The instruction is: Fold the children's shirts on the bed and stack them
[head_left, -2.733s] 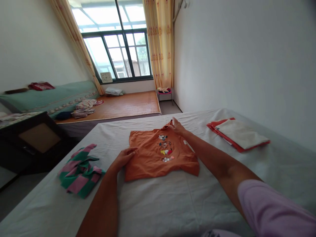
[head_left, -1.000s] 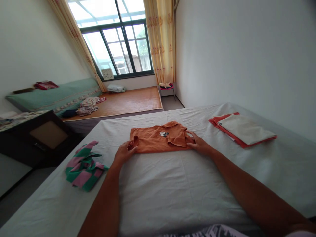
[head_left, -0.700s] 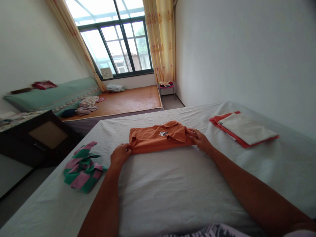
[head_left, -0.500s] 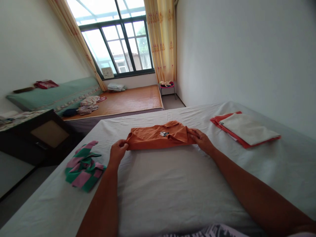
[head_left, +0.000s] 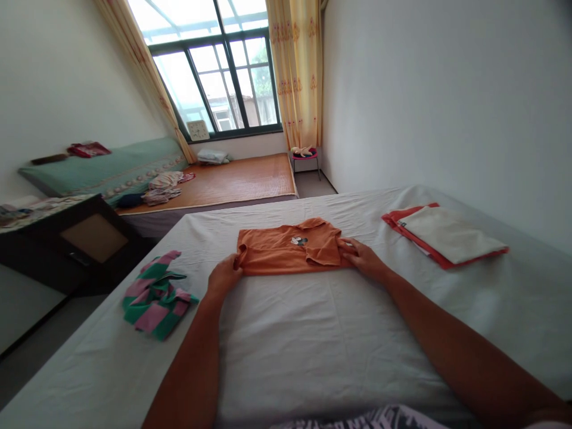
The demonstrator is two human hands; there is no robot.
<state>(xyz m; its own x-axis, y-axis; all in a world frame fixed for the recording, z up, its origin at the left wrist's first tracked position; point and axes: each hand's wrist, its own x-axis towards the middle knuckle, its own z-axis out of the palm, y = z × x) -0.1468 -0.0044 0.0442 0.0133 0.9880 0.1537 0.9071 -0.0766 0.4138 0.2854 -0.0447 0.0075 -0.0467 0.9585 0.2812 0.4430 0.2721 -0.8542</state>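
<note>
An orange T-shirt (head_left: pixel 286 250) with a small cartoon print lies folded into a wide strip on the pale bed sheet (head_left: pixel 286 345). My left hand (head_left: pixel 224 275) is closed at the shirt's left edge, its fingertips partly hidden behind the cloth. At the opposite end, my right hand (head_left: pixel 365 260) pinches the right edge between thumb and fingers. Left of my left forearm sits a crumpled green-and-pink checked garment (head_left: pixel 156 298). Over to the right are folded clothes, a white garment (head_left: pixel 451 232) on top of a red one (head_left: pixel 442 262).
Beyond this bed stands a second bed with a brown mat (head_left: pixel 250 176) and several clothes (head_left: pixel 163 187) on it. A dark cabinet (head_left: pixel 58 244) is at the left. A small pink stool (head_left: pixel 305 156) stands by the curtain (head_left: pixel 299 77), and a white wall borders the right.
The shirt's front edge has come down flatter on the sheet. My left hand has shifted slightly right and inward; my right hand has stayed at its end.
</note>
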